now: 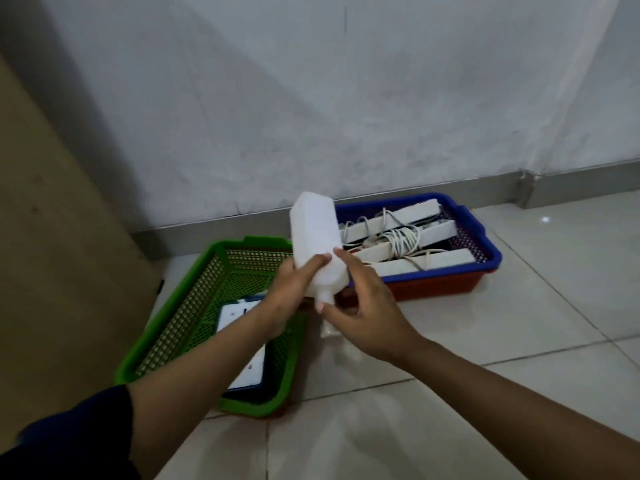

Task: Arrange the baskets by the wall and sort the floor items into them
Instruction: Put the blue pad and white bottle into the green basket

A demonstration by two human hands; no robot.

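Power strips (405,233) fill blue basket (491,252); left hand (294,289) and right hand (363,306) grip white bottle (317,237)

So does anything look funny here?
The white bottle is upside down, neck pointing at the floor, held by both the left hand and right hand. The green basket sits crooked to the wall.

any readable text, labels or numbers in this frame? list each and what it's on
None readable.
White bottle, held by the left hand and right hand: no label showing.
White flat item in the green basket: small dark marks, too blurred to read.
Power strips in the blue basket: no legible marking.
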